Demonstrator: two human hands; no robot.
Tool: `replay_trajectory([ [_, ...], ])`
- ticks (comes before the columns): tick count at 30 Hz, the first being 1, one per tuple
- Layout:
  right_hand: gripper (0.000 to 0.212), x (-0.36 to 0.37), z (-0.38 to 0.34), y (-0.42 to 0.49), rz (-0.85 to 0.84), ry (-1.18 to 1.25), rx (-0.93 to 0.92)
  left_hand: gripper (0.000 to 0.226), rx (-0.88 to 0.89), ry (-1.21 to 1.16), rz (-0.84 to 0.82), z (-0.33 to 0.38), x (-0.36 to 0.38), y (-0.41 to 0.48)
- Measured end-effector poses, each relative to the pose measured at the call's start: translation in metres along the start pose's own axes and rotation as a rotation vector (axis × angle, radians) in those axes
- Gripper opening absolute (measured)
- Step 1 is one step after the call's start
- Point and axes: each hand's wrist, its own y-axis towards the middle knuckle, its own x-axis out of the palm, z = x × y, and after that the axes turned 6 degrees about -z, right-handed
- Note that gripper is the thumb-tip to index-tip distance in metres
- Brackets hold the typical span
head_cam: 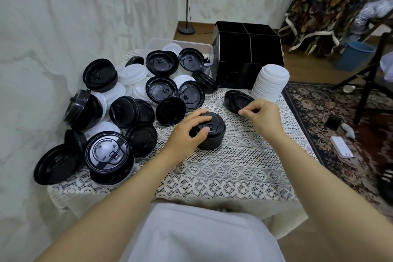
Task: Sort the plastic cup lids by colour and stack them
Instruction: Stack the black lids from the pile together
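L hand [189, 132]: laid over the top of the black stack [213, 134], fingers curled round the top lid's rim, thumb pressed on the near side, so it's gripped, not just touched.
R hand [263, 116]: fingers bunched narrow, tips pinched on the near rim of a loose black lid [237, 100]. Can't be told whether the lid's lifted or flat on the cloth.
Black stack: stood upright mid-table on the lace cloth [234, 168], just beside the mixed pile [131, 100].
White stack [270, 83]: tall, leaning a bit, at the far right of the table, right behind the loose black lid and next to the black divider box [246, 49].
Mixed pile: black + white lids heaped over the left half of the table, some face up, some propped on edge.
Clear tub [204, 48]: parked behind the pile w/ a white lid seen in it. The rest of the contents can't be made out.
Floor, right side: patterned rug [331, 125] and a blue bin [357, 55].
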Motion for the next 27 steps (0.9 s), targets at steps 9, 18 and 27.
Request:
replay_trajectory([
  [9, 0.007, -0.007, -0.023, -0.01, 0.202, 0.274, -0.047, 0.026, 0.008, 0.016, 0.009, -0.001, 0.0, 0.001],
  [18, 0.013, -0.016, -0.008, -0.064, -0.06, 0.971, 0.479, 0.026, 0.015, 0.036, 0.015, 0.0, 0.0, 0.001],
  [27, 0.016, -0.027, -0.001, -0.088, -0.265, 0.413, 0.545, 0.027, 0.011, 0.025, 0.018, 0.002, 0.001, 0.0],
])
